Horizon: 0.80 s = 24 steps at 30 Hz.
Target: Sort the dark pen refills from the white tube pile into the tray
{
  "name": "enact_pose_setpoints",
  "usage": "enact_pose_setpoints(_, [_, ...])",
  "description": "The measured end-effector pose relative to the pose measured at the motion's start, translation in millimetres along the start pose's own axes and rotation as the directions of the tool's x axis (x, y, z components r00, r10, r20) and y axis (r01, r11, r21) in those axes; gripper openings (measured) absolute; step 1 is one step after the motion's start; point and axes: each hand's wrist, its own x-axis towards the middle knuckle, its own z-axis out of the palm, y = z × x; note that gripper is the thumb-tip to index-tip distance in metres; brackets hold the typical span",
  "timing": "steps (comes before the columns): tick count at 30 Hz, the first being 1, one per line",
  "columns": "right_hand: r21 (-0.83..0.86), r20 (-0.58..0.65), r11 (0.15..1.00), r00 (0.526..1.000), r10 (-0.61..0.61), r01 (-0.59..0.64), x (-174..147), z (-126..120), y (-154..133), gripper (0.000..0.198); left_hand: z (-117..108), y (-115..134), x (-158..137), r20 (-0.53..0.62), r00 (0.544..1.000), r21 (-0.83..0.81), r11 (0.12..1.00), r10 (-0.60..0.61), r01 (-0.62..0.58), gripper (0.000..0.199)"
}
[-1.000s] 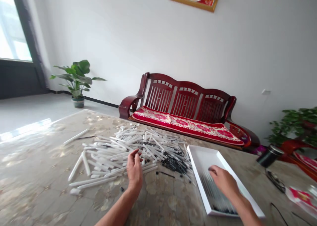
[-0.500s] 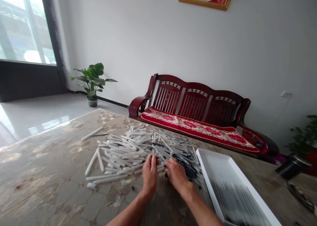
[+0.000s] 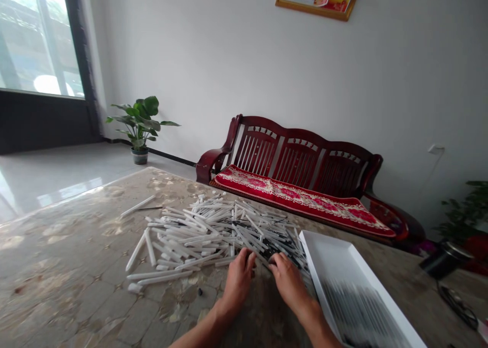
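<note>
A pile of white pen barrels (image 3: 190, 231) lies on the table in front of me, with thin dark sticks that look like refills mixed in. At its right side are small black pieces (image 3: 271, 246), perhaps pen caps. My left hand (image 3: 241, 276) is at the near edge of the pile, fingers curled together. My right hand (image 3: 286, 277) is a short way to the right, its fingers bent and closed beside the black pieces. What either hand grips is hidden by the fingers. A white box (image 3: 335, 259) to the right holds a row of slender pens (image 3: 362, 307).
The patterned tabletop (image 3: 76, 282) carries a stray barrel (image 3: 137, 206) at left and a small black piece (image 3: 200, 291) near the front. A black cylinder (image 3: 446, 259) and a dark cable (image 3: 455, 302) are at right. Behind the table stands a red wooden bench (image 3: 297, 155).
Both hands have moved slightly to the right and toward me, away from the pile. The view has shifted a little. The box and pile look unchanged.
</note>
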Motion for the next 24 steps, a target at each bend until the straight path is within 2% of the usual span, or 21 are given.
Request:
enact_pose_setpoints(3, [0.055, -0.037, 0.999, 0.999, 0.000, 0.002, -11.0, 5.2, -3.9, 0.015, 2.0, -3.2, 0.4, 0.018, 0.999, -0.070, 0.997, -0.032, 0.033, 0.019])
enact_pose_setpoints(8, [0.100, -0.054, 0.994, 0.998, -0.025, 0.030, -15.5, 10.1, -13.6, 0.017, 6.6, -8.2, 2.7, 0.038, 0.997, -0.212, 0.975, -0.066, 0.073, 0.024])
enact_pose_setpoints(12, [0.138, -0.074, 0.990, 0.996, 0.045, -0.035, -10.1, 2.7, 5.3, 0.017, 8.8, -7.8, 4.4, 0.013, 0.983, -0.338, 0.924, -0.183, 0.176, 0.029])
enact_pose_setpoints(14, [0.071, -0.094, 0.989, 0.986, 0.138, -0.132, -8.8, -5.0, 22.1, 0.017, 8.5, -6.9, 5.4, -0.002, 0.974, -0.378, 0.902, -0.227, 0.209, 0.030])
enact_pose_setpoints(18, [-0.191, -0.072, 0.936, 0.956, 0.286, -0.295, -11.1, -18.7, 49.3, 0.015, 7.9, -6.5, 6.3, -0.040, 0.972, -0.399, 0.896, -0.230, 0.196, 0.030])
enact_pose_setpoints(24, [-0.354, 0.011, 0.894, 0.954, 0.299, -0.275, -15.6, -19.4, 52.2, 0.017, 9.3, -3.8, 5.6, -0.031, 0.970, -0.458, 0.866, -0.242, 0.201, 0.034])
